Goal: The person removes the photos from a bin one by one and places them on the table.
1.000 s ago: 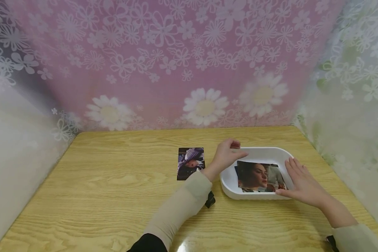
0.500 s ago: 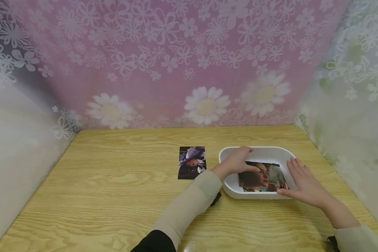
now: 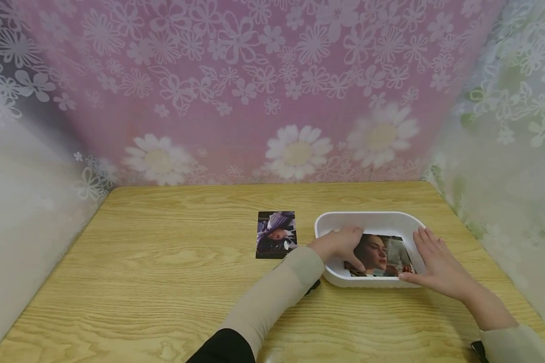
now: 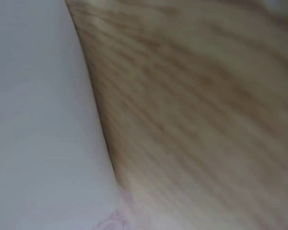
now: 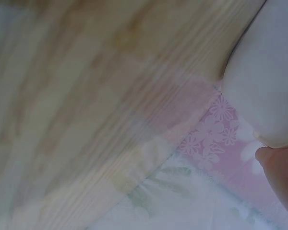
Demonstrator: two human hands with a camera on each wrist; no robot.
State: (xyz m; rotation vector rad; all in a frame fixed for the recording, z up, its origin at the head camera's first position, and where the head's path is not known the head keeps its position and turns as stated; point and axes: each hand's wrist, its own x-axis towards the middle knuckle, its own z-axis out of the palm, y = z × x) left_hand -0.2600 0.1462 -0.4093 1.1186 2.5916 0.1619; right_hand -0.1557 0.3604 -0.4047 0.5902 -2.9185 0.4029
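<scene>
In the head view a white oval tray point(image 3: 368, 220) stands on the right of the table, with a photo print point(image 3: 385, 254) of a person's head lying in it. My left hand point(image 3: 342, 247) reaches over the tray's left rim. Its thumb and fingers are spread over the left end of the print and hide that end. At the tray's right end my right hand point(image 3: 440, 264) rests on the rim, its fingers extended and its thumb at the front edge. To the left of the tray lies a second photo print point(image 3: 274, 234), with purple in it, flat on the table.
The wood-grain table point(image 3: 141, 272) stretches left and toward the front. A pink flowered backdrop point(image 3: 236, 101) rises behind it, and a pale patterned one point(image 3: 508, 176) stands at the right. Both wrist views show mostly tray wall and blurred table.
My left hand has moved from above the tray's back left corner down and forward onto the left end of the print. The right hand and the tray have stayed in place.
</scene>
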